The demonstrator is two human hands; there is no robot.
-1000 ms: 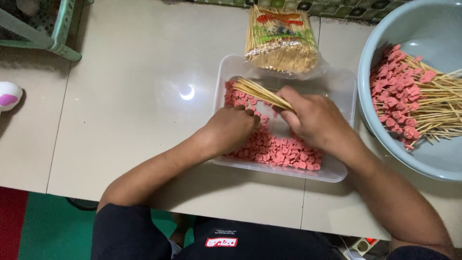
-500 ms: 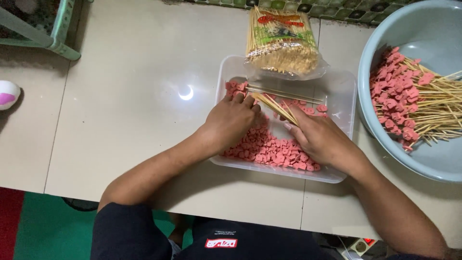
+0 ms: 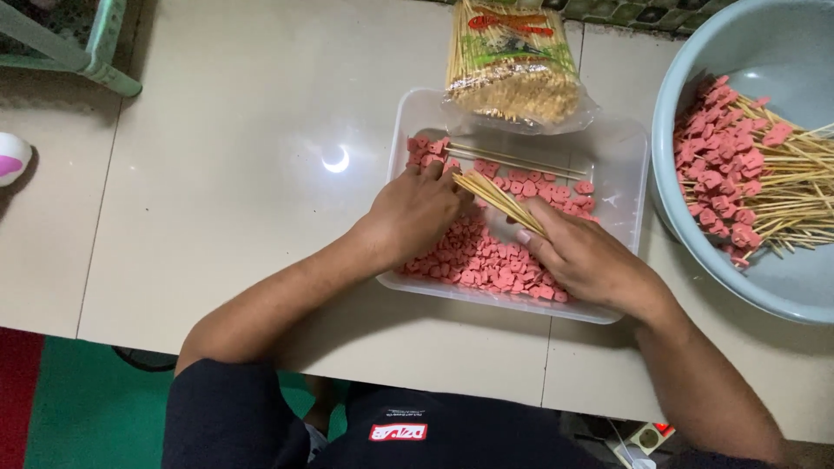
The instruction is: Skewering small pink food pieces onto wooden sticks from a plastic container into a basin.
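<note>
A clear plastic tray (image 3: 627, 165) on the table holds many small pink heart-shaped sausage slices (image 3: 486, 256). My right hand (image 3: 582, 256) grips a bundle of thin bamboo skewers (image 3: 497, 198), their tips pointing up-left over the tray. My left hand (image 3: 415, 213) rests palm-down on the slices at the tray's left side, its fingers at the skewer tips. A few loose skewers (image 3: 521, 161) lie across the far part of the tray.
A plastic bag of bamboo skewers (image 3: 512, 61) lies at the tray's far edge. A pale blue basin (image 3: 686, 226) on the right holds skewered pink slices (image 3: 738, 182). A green frame (image 3: 95, 52) stands far left, a white-and-pink object (image 3: 10, 158) at the left edge.
My right hand has drawn back toward me and lower in the tray with the skewer bundle. My left hand has shifted slightly toward the bundle's tips.
</note>
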